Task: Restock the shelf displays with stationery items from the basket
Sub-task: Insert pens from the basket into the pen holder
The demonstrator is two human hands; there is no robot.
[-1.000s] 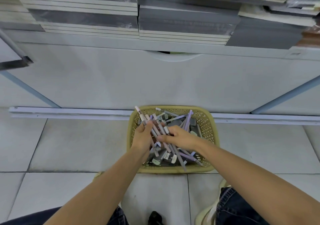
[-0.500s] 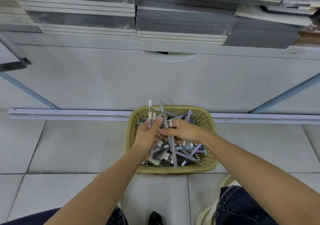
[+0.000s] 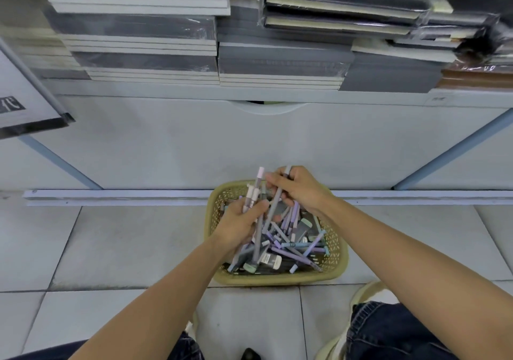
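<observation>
over the basket (image 3: pixel 277 279), my left hand (image 3: pixel 238 226) curls round a bundle (image 3: pixel 254 195) of pens, caps pointing up. my right hand (image 3: pixel 299 190) pinches one grey pen (image 3: pixel 273 209) just beside the bundle, its lower end dipping into the basket. inside lies a loose heap of pastel pens (image 3: pixel 294 248) and small packets (image 3: pixel 273 261). the basket sits on pale tiles (image 3: pixel 125 248) against a white cabinet (image 3: pixel 194 143); notebooks (image 3: pixel 144 43) are stacked on the shelf (image 3: pixel 194 93) above.
</observation>
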